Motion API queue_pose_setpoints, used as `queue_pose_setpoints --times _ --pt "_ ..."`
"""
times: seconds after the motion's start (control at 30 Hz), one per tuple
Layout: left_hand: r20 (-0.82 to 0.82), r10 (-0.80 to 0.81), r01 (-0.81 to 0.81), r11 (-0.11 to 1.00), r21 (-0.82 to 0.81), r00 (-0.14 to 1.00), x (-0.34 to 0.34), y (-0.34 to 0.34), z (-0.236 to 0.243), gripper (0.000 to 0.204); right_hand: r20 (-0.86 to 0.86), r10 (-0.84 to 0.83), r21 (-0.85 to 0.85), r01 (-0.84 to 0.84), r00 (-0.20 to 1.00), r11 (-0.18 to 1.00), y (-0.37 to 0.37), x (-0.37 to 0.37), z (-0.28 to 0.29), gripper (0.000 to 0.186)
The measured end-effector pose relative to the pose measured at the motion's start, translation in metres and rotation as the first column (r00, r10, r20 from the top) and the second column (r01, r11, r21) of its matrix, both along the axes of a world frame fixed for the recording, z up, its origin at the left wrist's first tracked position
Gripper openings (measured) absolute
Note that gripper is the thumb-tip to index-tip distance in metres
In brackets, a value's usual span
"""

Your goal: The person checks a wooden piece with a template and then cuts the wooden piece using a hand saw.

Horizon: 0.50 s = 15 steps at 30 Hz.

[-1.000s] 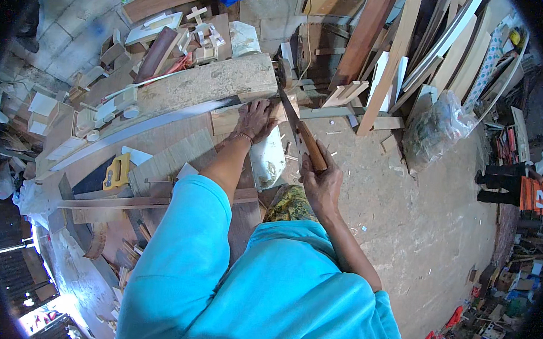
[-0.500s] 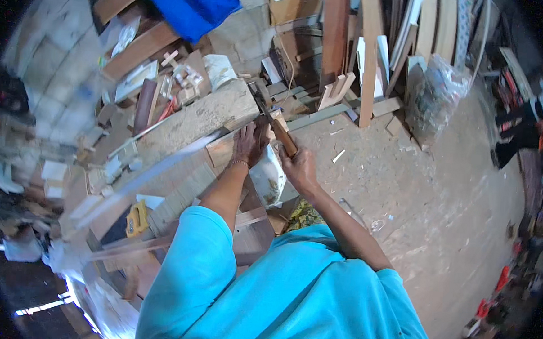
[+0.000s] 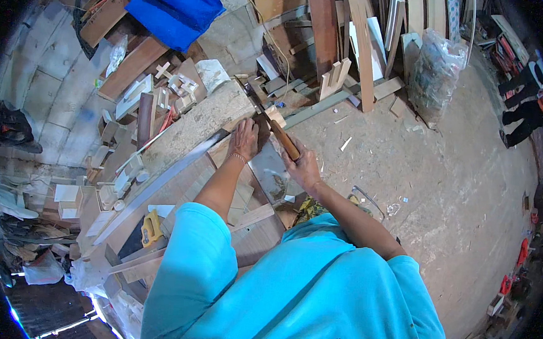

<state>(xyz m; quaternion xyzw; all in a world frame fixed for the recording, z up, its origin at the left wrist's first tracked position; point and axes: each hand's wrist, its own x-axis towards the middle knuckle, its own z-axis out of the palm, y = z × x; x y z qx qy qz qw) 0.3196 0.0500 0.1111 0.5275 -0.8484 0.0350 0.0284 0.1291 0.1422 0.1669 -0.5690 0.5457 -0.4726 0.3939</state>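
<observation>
Both hands sit higher and nearer the frame's centre than half a second ago, the view having tipped downward; the cutting work appears under way. Seen from the head camera, the left hand (image 3: 243, 140) presses flat, fingers spread, on one small wood piece (image 3: 263, 122) atop the workbench (image 3: 177, 182). The right hand (image 3: 303, 166) is closed around one wooden-handled saw (image 3: 273, 125). One blue cloth (image 3: 172, 8) lies upper left; one plastic bag (image 3: 433, 70) stands upper right.
</observation>
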Motion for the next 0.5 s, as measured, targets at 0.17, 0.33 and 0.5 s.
queue_pose_setpoints --times 0.17,0.33,0.5 --pt "-0.234 0.0 -0.027 0.993 -0.112 0.972 0.003 0.003 -0.019 0.045 -0.055 -0.002 0.009 0.003 0.998 1.0 -0.034 0.002 0.04 0.033" --pt "-0.359 -0.05 0.022 0.996 -0.082 0.932 0.0 0.001 -0.013 0.054 -0.24 0.075 0.068 -0.06 0.968 0.996 -0.059 0.009 0.063 0.03" --pt "-0.252 0.006 -0.031 0.995 -0.096 0.968 0.0 0.003 -0.01 0.05 -0.182 0.023 0.014 -0.021 0.983 1.0 -0.021 0.004 0.072 0.034"
